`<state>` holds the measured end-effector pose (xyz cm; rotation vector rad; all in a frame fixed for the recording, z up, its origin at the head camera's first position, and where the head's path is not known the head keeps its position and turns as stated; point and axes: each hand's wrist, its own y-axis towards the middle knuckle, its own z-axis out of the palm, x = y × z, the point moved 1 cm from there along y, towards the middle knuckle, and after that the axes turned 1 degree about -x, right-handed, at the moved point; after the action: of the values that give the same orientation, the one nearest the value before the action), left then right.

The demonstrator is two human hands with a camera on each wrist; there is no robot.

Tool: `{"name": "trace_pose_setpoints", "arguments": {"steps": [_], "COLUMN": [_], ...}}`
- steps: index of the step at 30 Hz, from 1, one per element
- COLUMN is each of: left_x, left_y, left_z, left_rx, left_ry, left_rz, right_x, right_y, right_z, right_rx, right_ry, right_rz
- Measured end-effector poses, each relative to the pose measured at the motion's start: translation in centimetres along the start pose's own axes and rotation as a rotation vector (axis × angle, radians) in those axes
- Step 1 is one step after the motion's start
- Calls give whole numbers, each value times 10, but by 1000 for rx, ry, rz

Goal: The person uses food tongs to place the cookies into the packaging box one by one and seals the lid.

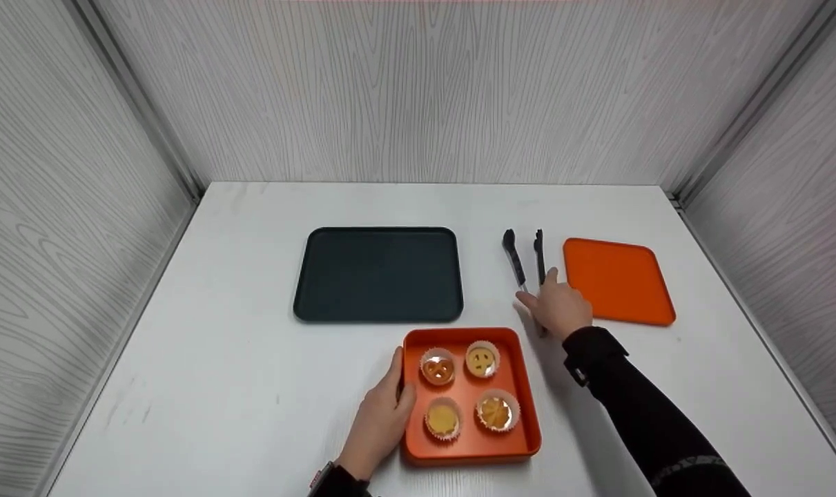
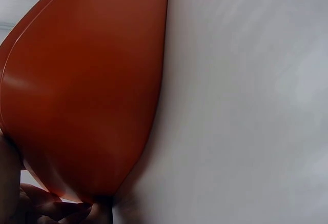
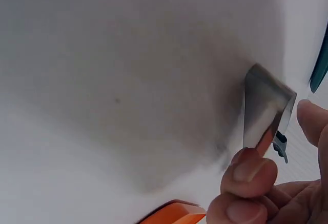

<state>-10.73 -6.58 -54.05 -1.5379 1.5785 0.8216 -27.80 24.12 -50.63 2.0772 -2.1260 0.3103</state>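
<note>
My left hand grips the left side of a deep orange tray, its thumb at the rim; the left wrist view shows the outer wall close up. Inside sit several small pastries in white paper cups, among them a pretzel-shaped cookie and a round cookie with holes. Farther back on the right, my right hand holds a pair of tongs by the metal part. Their two black tips point away and stand apart. The bent metal end shows beside the curled fingers in the right wrist view.
Behind the deep tray lies a dark rectangular tray. A flat orange tray lies right of the tongs, partly behind the right hand. The white table meets grey wood-grain panels at the back and both sides.
</note>
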Motion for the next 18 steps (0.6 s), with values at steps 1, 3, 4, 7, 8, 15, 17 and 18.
{"name": "trace_pose_setpoints", "arguments": {"steps": [1,3,4,7,8,15,17,18], "left_x": [0,0,0,0,0,-1,-1,-1], "left_y": [0,0,0,0,1,1,0,0], "left_z": [0,0,1,1,1,0,0,0], "left_rx": [1,2,3,4,7,6,3,2], "left_ry": [0,2,3,3,2,-5,-2,0], "left_rz": [-4,-10,-12,-18,-20,-6,3,4], "right_x": [-3,-12,-17,-35,-42,-89,-101,-106], "right_y": [-1,-2,-3,-6,-7,-13,-15,-17], "right_z": [-3,-8,-11,-18,-20,-28,-29,-29], "right_rx": [-23,-80,-110,-189,-208,-214,-168,-150], "right_ry": [-1,0,-2,-7,-13,-77,-78,-76], "right_rz": [-14,-52,-73,-145,-172,-291,-293,-294]}}
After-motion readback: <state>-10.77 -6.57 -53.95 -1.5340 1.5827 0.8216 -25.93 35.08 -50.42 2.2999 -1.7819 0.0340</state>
